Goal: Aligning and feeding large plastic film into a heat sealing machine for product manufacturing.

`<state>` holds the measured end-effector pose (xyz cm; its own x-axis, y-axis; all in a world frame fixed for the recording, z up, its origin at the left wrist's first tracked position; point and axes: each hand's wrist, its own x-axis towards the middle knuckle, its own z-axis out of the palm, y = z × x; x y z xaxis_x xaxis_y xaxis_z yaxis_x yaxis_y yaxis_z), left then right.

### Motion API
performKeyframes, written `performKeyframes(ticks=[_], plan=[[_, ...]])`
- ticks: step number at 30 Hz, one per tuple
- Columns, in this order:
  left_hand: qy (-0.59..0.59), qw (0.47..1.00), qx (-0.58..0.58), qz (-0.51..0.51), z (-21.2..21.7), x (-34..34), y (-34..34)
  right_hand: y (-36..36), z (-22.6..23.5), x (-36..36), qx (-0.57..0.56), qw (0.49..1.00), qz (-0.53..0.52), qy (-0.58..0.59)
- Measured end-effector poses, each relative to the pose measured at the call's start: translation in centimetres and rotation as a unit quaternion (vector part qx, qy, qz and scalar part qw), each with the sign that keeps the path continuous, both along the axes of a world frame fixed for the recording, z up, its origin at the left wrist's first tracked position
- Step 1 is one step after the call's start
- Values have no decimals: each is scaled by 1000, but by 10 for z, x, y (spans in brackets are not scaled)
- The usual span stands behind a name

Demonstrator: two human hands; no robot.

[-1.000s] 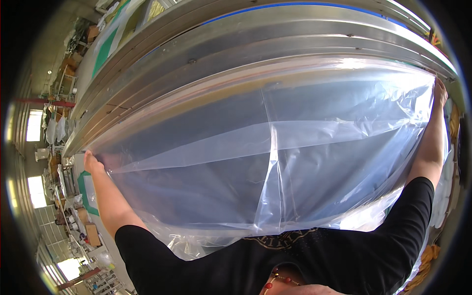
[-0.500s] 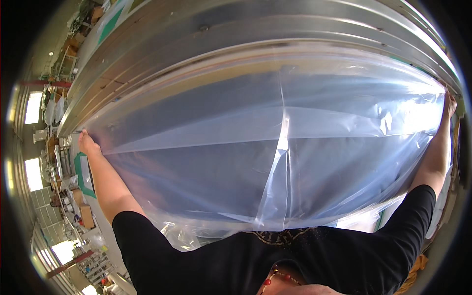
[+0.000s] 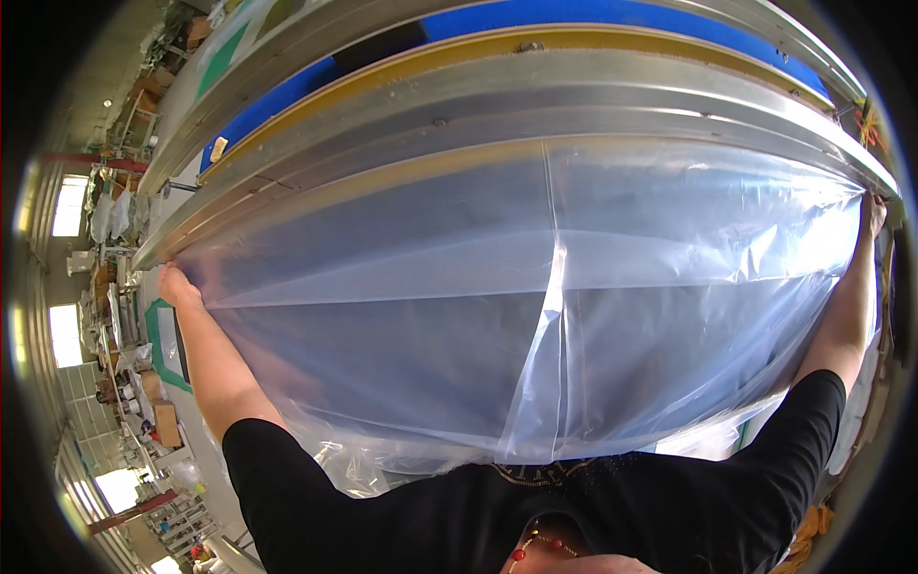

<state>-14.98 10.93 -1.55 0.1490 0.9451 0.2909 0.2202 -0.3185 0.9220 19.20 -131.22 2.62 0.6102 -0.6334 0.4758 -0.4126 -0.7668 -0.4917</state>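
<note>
A wide sheet of clear plastic film point(image 3: 382, 344) stretches between my spread arms and hangs toward my chest, with a fold running across it and a bright vertical crease near its middle. At the far left, my left hand point(image 3: 179, 285) is closed on the film's corner, close to the end of a long metal bar point(image 3: 593, 91). My right hand point(image 3: 875, 215) grips the film's opposite corner at the far right, beside the same bar; its fingers are partly hidden. The film's far edge runs along and under the bar.
Beyond the bar lie a yellow strip point(image 3: 382, 72), a blue surface point(image 3: 574, 13) and another metal rail point(image 3: 316, 43). Green tape point(image 3: 158, 349) marks the surface on the left. Cardboard boxes point(image 3: 166, 424) and shelves stand farther left, near bright windows point(image 3: 69, 206).
The metal bar now sits apart from the rail behind it, and a gap shows the blue surface and yellow strip. Both hands keep their grip, shifted slightly lower in view.
</note>
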Motion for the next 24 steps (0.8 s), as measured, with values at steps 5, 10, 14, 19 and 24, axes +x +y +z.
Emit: performKeyframes(ticks=[5,10,14,19,24], plan=[[-22,999,29,0,33,-10,14,45,-62,13,59,998,18,-18],[8,999,50,-13,28,19,24,123,-82,-38,89,996,13,-5],[-1,1000,19,1,2,12,35,131,-23,-72,74,997,21,-19],[88,996,11,10,19,11,42,228,-37,-98,114,993,33,-22],[-2,982,-142,-125,78,-48,83,239,-56,-88,192,978,81,28]])
